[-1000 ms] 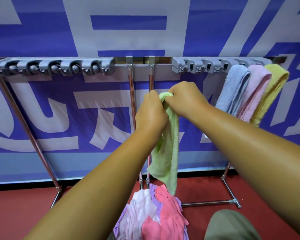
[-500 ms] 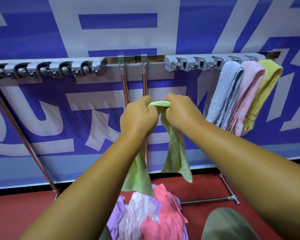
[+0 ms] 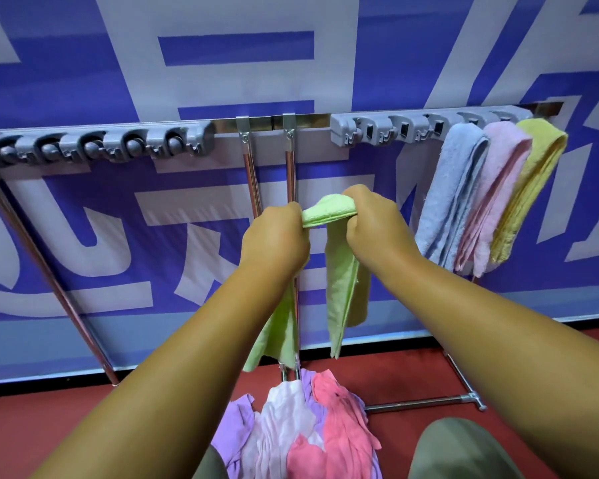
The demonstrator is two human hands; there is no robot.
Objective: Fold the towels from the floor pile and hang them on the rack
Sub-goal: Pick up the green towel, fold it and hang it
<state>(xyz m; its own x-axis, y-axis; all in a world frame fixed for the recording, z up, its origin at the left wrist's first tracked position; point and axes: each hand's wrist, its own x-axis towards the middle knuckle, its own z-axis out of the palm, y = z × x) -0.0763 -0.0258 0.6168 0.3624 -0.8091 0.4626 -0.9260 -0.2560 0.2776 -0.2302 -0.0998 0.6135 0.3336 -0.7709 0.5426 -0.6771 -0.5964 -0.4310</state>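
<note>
A light green towel [image 3: 343, 288] hangs doubled between my hands, its fold stretched between them and two ends dangling down. My left hand [image 3: 274, 242] grips the fold's left side; my right hand [image 3: 374, 226] grips the right side. Both are held in front of the rack [image 3: 256, 123], below its top bar. On the rack's right clip strip [image 3: 377, 131] hang a blue towel [image 3: 453, 195], a pink towel [image 3: 491, 198] and a yellow towel [image 3: 529, 188]. The floor pile [image 3: 301, 430] of purple, white and pink towels lies below my arms.
A grey clip strip [image 3: 97, 146] on the rack's left holds nothing. Two upright poles [image 3: 249, 174] stand at the rack's middle, and a foot bar [image 3: 426, 402] runs along the red floor. A blue-and-white banner covers the wall. My knee [image 3: 464, 447] shows at bottom right.
My hands have drawn apart and lowered, spreading the green towel's fold between them, so it now hangs in two ends instead of one bunch.
</note>
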